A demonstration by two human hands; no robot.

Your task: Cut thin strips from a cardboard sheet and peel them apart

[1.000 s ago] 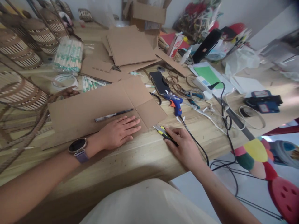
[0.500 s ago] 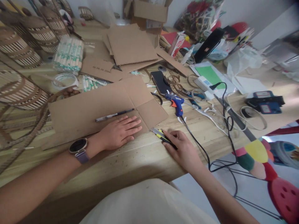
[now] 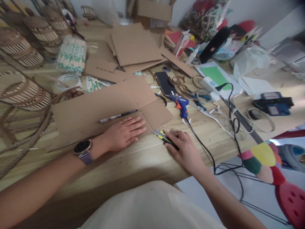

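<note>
A flat sheet of brown cardboard (image 3: 100,105) with creases at its right end lies on the wooden table (image 3: 143,156). My left hand (image 3: 124,133) rests flat on the sheet's near edge, fingers stretched out to the right. Just beyond those fingers a pen (image 3: 118,116) lies on the cardboard. My right hand (image 3: 184,149) is wrapped round a yellow and black utility knife (image 3: 163,136). Its blade is out, and the tip is at the cardboard's near edge, by the crease; whether it touches I cannot tell.
A blue glue gun (image 3: 181,105) with a black cord lies right of the cardboard, near a phone (image 3: 165,82). Behind are stacked cardboard pieces (image 3: 137,44) and a bag of wrapped sticks (image 3: 72,54). Woven bamboo pieces (image 3: 26,90) stand at the left.
The utility knife's tip has shifted slightly left and away from me along the cardboard's near edge. My left hand stays flat on the sheet. The whole view has moved a little.
</note>
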